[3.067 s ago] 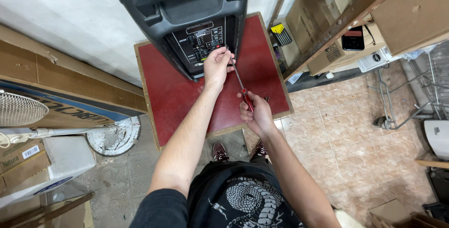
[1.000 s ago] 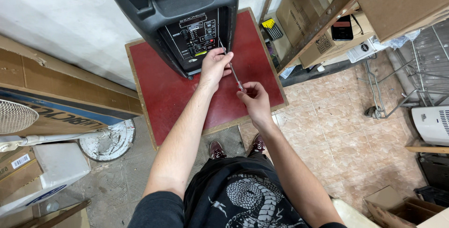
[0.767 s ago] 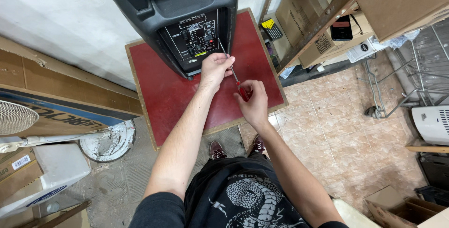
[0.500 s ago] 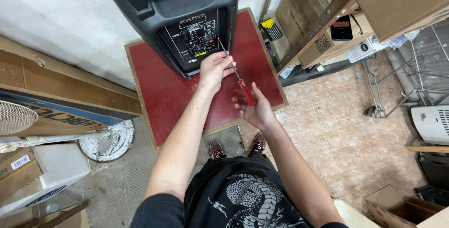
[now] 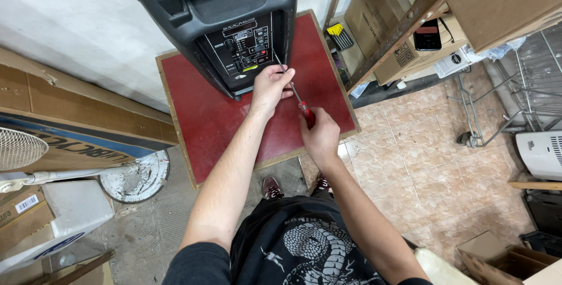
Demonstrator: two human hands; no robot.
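Observation:
A large black speaker (image 5: 222,16) stands on a red table (image 5: 199,115), its rear control panel (image 5: 249,48) facing me. My right hand (image 5: 321,136) grips the red handle of a screwdriver (image 5: 297,99) whose metal shaft runs up to the panel's right edge. My left hand (image 5: 270,86) rests at the panel's lower right corner, its fingers pinching the shaft near the tip.
Cardboard sheets (image 5: 64,115) lean on the wall at left, above a white fan and its round base (image 5: 134,177). A wooden shelf with boxes (image 5: 421,33) stands right of the table. A white appliance (image 5: 541,153) sits on the tiled floor at far right.
My right hand has turned and regripped the screwdriver handle, staying close below the panel. The left hand has kept its place on the shaft. The view shifted slightly.

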